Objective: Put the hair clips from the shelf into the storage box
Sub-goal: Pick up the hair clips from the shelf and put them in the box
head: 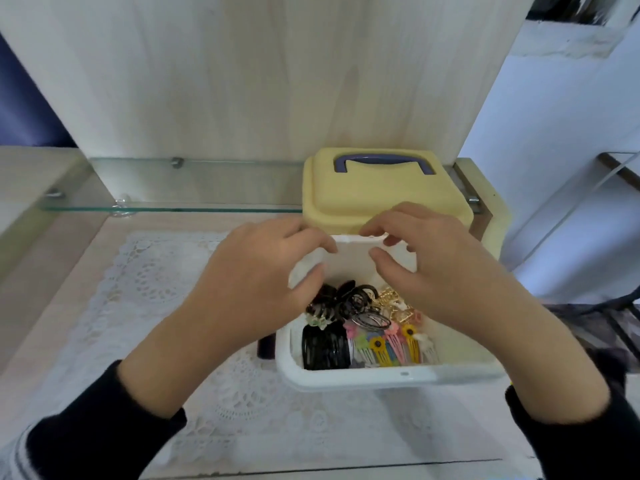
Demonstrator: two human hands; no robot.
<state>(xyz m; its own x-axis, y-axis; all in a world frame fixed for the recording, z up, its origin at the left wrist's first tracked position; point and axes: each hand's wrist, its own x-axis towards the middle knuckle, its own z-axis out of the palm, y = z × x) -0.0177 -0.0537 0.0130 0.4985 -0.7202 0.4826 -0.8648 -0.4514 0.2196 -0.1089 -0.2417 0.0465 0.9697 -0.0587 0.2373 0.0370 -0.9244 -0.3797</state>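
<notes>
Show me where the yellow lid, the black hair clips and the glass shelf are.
yellow lid (363, 199), head view, on its flat top.
black hair clips (323, 348), head view, on the middle clip.
glass shelf (194, 185), head view, on its bare surface.

No readable text, label, brand, number or sign anywhere; plain yellow lid (374, 199) at 12 o'clock; plain white storage box (360, 375) at centre.
</notes>
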